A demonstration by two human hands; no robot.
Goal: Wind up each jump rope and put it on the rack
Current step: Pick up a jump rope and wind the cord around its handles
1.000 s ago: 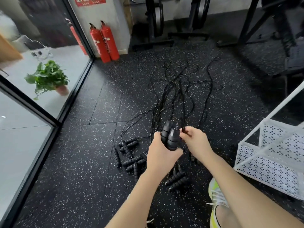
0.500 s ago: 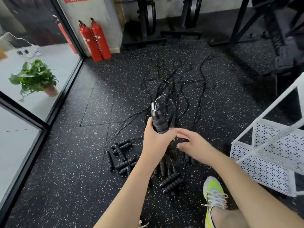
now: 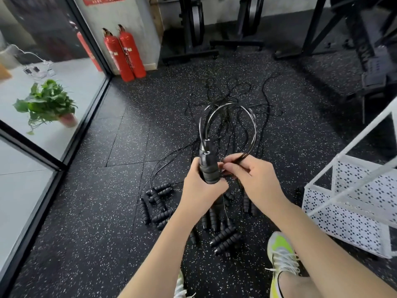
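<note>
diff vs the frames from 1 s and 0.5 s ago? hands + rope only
The right hand went from an open reach beside the handles to pinching the cord, now drawn into a loop arcing above the handles. The left hand tipped them upright a second ago and has kept gripping them. The handles on the floor, the rest of the cords and the white rack lie as before.

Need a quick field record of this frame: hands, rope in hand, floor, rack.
left hand: grips two black handles, upright
right hand: pinches the rope loop beside the handles
rope loop: arcs up from the handle tops round to the right hand
floor: more jump ropes, handles near the feet, cords tangled farther off
rack: white, perforated, at right; no rope visible in it
</note>
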